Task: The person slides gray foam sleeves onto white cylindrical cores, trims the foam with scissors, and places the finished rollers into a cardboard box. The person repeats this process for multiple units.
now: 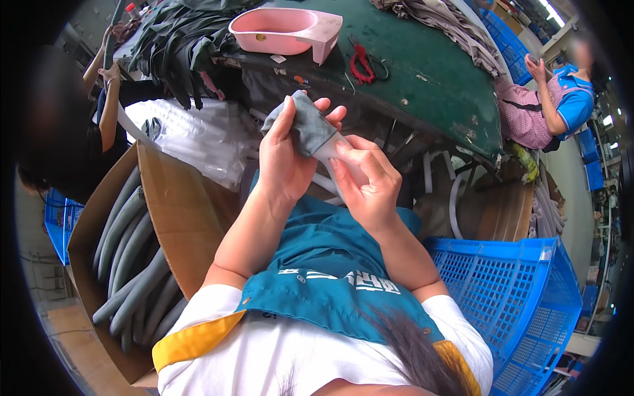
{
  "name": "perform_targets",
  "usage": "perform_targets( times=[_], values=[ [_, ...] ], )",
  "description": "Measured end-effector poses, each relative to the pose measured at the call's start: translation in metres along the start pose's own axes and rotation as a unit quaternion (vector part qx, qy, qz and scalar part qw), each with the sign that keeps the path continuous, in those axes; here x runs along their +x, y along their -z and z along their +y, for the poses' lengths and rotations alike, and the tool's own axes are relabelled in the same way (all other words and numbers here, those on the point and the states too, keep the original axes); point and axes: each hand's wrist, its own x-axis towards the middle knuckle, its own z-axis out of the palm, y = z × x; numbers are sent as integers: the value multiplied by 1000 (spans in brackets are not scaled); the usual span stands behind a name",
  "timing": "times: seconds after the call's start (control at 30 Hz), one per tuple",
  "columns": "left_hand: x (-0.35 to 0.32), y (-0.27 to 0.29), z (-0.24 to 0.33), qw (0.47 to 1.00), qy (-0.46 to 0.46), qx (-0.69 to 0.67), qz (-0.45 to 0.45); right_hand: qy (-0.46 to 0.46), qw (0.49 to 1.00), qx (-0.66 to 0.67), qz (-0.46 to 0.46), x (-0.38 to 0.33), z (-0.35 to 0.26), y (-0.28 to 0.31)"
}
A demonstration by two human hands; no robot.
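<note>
In front of my chest, a grey-green fabric sleeve [309,124] covers the upper end of a white foam tube [328,157]. My left hand [282,155] cups the sleeve from the left, its thumb against the cloth and fingertips showing behind it. From the right, my right hand [370,181] pinches the pale tube just below the cloth's edge, thumb and fingers closed on it. The tube's lower part runs down behind my right hand and is partly hidden.
A green table [422,72] ahead bears a pink plastic tub [281,30], red-handled scissors [362,65] and heaped dark fabric [185,39]. A cardboard box [178,204] of grey tubes [125,244] stands left, a blue crate [489,270] right. Co-workers are at both sides.
</note>
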Motion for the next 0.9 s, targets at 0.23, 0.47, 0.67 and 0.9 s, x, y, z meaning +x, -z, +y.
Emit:
perform_targets(
  times=[0.23, 0.47, 0.67, 0.9],
  values=[
    [-10, -6, -17, 987, -75, 138, -24, -116, 986, 123, 10, -8, -4, -5],
    [-5, 8, -21, 991, 63, -14, -118, -138, 982, 127, 0, -20, 4, -1],
    [-20, 13, -51, 987, -25, 150, 51, -17, 993, -116, -8, -19, 0, -6],
    [-15, 21, -12, 979, -160, 127, -17, -103, 937, 325, -81, -34, 25, -8]
  ],
)
